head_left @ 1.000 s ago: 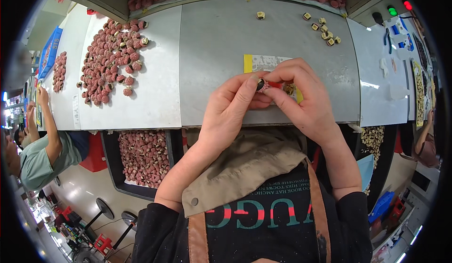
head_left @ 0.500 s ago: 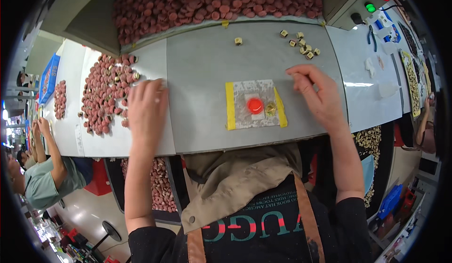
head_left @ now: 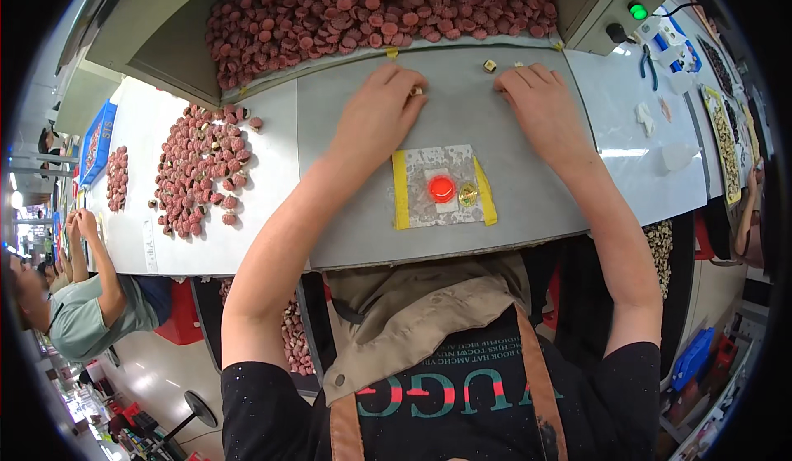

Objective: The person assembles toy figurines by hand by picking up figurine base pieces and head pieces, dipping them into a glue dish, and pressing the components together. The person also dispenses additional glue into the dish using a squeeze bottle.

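Note:
At the far middle of the grey worktop, my left hand (head_left: 375, 113) has its thumb and fingers closed on a small cream square piece (head_left: 417, 91). To its right, my right hand (head_left: 543, 113) is bent over the spot where small pieces lie, its fingers curled together; what is under them is hidden. One cream-and-dark cube-like piece (head_left: 489, 66) sits between the hands, farther back. Nearer me, a speckled pad (head_left: 421, 213) with yellow tape strips is fixed to the worktop. On it are a glowing red round disc (head_left: 441, 188) and a round gold piece (head_left: 468, 194).
A bin of dark pink ridged caps (head_left: 379, 15) spans the back. Left of the worktop lies a pile of pink capped pieces (head_left: 198, 164), with a blue crate (head_left: 97, 143) beyond. Pliers (head_left: 649, 66) lie at right, below a control box with lights (head_left: 638, 10). A co-worker (head_left: 91, 296) sits at left.
My left hand has moved from beside the pink pile, rightward and away from me, to the small piece. My right hand has moved farther back, over the small pieces.

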Motion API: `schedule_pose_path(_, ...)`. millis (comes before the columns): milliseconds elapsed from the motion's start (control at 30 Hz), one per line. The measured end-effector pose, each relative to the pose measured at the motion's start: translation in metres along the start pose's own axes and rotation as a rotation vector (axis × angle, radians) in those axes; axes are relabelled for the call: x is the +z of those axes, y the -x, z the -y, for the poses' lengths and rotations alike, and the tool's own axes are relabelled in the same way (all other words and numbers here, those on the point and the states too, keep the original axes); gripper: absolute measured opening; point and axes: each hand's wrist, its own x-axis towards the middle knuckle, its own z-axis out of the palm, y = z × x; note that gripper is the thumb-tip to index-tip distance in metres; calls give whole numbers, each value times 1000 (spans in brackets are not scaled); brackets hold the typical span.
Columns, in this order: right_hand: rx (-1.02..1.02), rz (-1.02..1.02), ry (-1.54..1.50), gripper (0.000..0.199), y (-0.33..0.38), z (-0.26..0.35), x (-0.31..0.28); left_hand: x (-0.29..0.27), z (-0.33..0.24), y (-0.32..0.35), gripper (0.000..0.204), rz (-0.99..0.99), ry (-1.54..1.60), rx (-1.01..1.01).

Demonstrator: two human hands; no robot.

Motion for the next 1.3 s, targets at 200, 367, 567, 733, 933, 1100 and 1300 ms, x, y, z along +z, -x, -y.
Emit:
schedule_pose_path(200,45,101,-331,16,17,26,-12,-31,-18,62,17,-25,589,-467)
schedule_pose_path(367,83,75,-356,20,16,37,4,-30,-32,89,18,-142,793,-602)
schedule_pose_path(567,81,104,-353,23,14,45,-6,-29,-30,78,21,10,225,-279)
schedule_pose_path(733,141,134,-435,23,19,46,-12,-21,-12,24,20,-162,-2,62)
schedule_pose_path(933,138,141,-386,19,17,50,-20,-17,45,-66,24,-398,-439,138)
schedule_pose_path(1100,164,155,-380,18,21,48,-22,1,31,-33,19,-301,-193,130)
schedule_pose_path(1300,85,109,-413,16,22,47,-19,-8,32,-5,16,-241,40,-12)
